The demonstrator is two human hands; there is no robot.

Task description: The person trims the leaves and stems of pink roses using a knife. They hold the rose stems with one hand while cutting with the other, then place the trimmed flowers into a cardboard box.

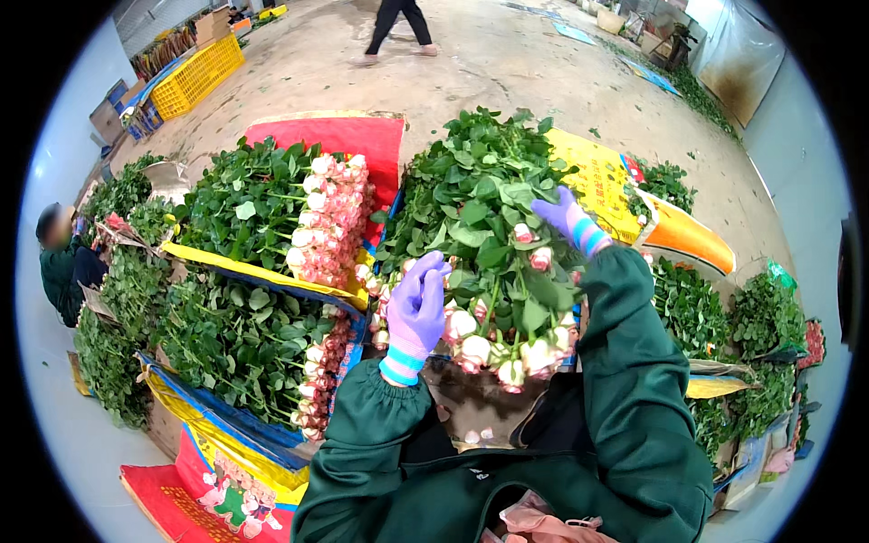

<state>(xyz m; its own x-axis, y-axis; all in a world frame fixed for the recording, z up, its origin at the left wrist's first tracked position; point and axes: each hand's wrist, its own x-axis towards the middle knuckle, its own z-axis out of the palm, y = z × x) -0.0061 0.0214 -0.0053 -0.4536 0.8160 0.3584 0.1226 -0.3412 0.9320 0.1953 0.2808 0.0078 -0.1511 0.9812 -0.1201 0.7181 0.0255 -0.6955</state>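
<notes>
A thick pile of cut roses (468, 234) lies before me, its leafy stems pointing away and its white-pink blooms (473, 351) hanging toward my lap. My left hand (415, 305), in a purple knit-cuffed glove, is over the pile's left side above the blooms. Its fingers are bent close together; whether a stem is between them is hidden. On the far right of the pile, my right hand (565, 212), gloved alike, touches the leaves with thumb and fingers apart. Two pink-edged rosebuds (540, 258) show just below it.
Bundled roses (326, 220) lie at left between yellow-blue wrapping sheets (265, 271). A yellow printed sheet (592, 178) and an orange-edged board (689, 234) stand at right, near more foliage (692, 309). A yellow crate (197, 76) is farther off. One person (400, 27) walks ahead; another (64, 265) sits left.
</notes>
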